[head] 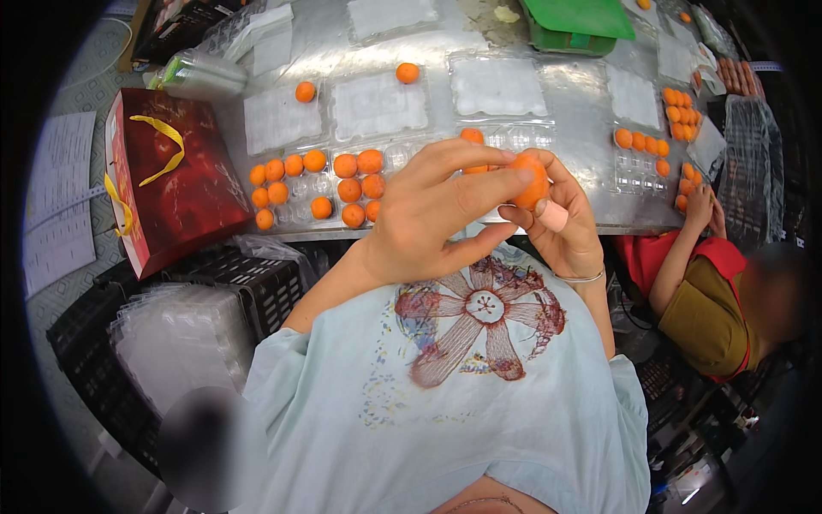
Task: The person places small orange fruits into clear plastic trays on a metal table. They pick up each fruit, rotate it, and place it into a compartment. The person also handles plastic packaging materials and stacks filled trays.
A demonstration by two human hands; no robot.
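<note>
Between my two hands, over the near edge of the table, is an orange citrus fruit (pixel 530 182). My right hand (pixel 565 215) grips it from the right; a pale pink wrap covers one fingertip. The fingertips of my left hand (pixel 437 199) rest on the fruit's upper left side, while its thumb stands apart below. Behind my hands, a clear plastic fruit tray (pixel 514 138) holds a few fruits, partly hidden. To the left, another clear tray (pixel 295 186) and the tray beside it (pixel 397 157) hold several fruits in their hollows.
Flat lids (pixel 498 87) lie behind the trays, and a green box (pixel 575 29) stands farther back. A red gift bag (pixel 180 180) leans at the left. Stacked clear trays (pixel 186 347) sit in a black crate (pixel 270 292). At the right, a co-worker's hands (pixel 706 209) touch fruit.
</note>
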